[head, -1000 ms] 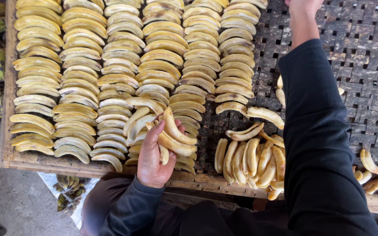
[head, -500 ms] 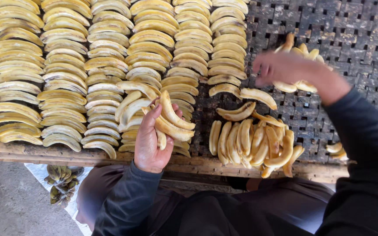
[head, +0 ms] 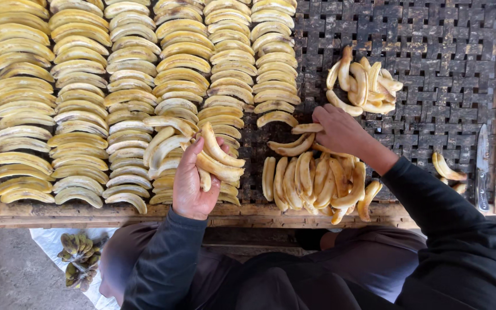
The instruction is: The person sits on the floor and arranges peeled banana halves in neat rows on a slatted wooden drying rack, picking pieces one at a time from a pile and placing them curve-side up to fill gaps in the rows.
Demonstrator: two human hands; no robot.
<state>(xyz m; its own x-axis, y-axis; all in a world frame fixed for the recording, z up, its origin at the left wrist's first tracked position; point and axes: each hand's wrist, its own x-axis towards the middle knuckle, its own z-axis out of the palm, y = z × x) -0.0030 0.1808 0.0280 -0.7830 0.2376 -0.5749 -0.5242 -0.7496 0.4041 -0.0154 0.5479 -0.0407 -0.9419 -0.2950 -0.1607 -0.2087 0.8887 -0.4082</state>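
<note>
A fan of peeled banana halves (head: 216,158) is clutched in the left hand (head: 190,183), low on the woven tray (head: 431,69), right at the foot of the fourth row from the left. The left grip is closed around the bunch, fingers curled over the pale curved pieces, which splay out to the right. Just beside it, the right hand (head: 340,131) is pressed down on a loose heap of banana pieces (head: 317,178) lying near the tray's front edge; one single piece (head: 308,128) is pinched at its fingertips, the grip closed lightly on it. Above that hand, a second small pile (head: 363,86) is seen resting on the bare dark weave, a little apart from the hand. To the left, the tray is filled with neat rows of laid-out bananas (head: 76,97), five columns overlapping like tiles. At the far right, a knife (head: 482,166) is laid along the wooden frame, with a few stray pieces (head: 446,169) near it. Below the tray, on the ground, a bunch of green bananas (head: 78,252) is spotted on white sheeting.
</note>
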